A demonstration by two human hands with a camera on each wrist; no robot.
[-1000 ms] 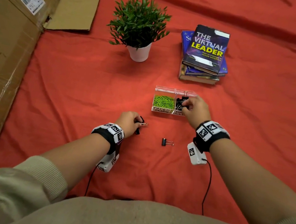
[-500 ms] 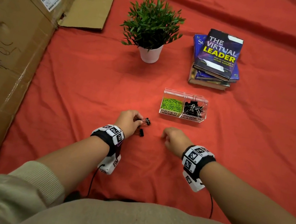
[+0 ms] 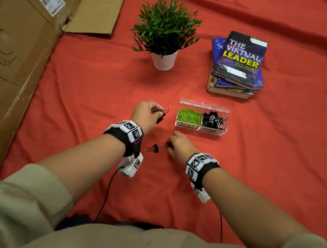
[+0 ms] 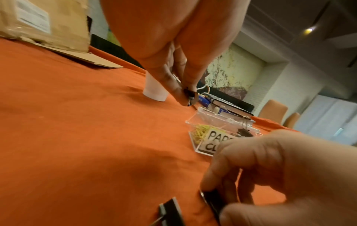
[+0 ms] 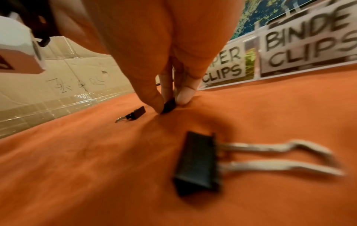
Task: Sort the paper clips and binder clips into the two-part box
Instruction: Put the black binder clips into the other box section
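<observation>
The clear two-part box (image 3: 200,129) stands on the red cloth, with green paper clips (image 3: 188,116) in its left part and black binder clips (image 3: 213,119) in its right part. My left hand (image 3: 160,113) is raised just left of the box and pinches a black binder clip (image 3: 163,113). In the left wrist view that clip's wire handle (image 4: 203,88) sticks out past the fingertips. My right hand (image 3: 171,144) is down on the cloth in front of the box, its fingertips (image 5: 154,102) pinching a second black binder clip (image 5: 170,106). Loose binder clips lie to its left (image 3: 153,148) and under its wrist (image 5: 199,162).
A potted plant (image 3: 165,33) and a stack of books (image 3: 238,65) stand behind the box. A large cardboard box (image 3: 9,58) fills the left side. My sleeves and body take up the near edge.
My left hand has lifted its binder clip off the cloth, up level with the box. My right hand has closed its fingertips on a clip on the cloth.
</observation>
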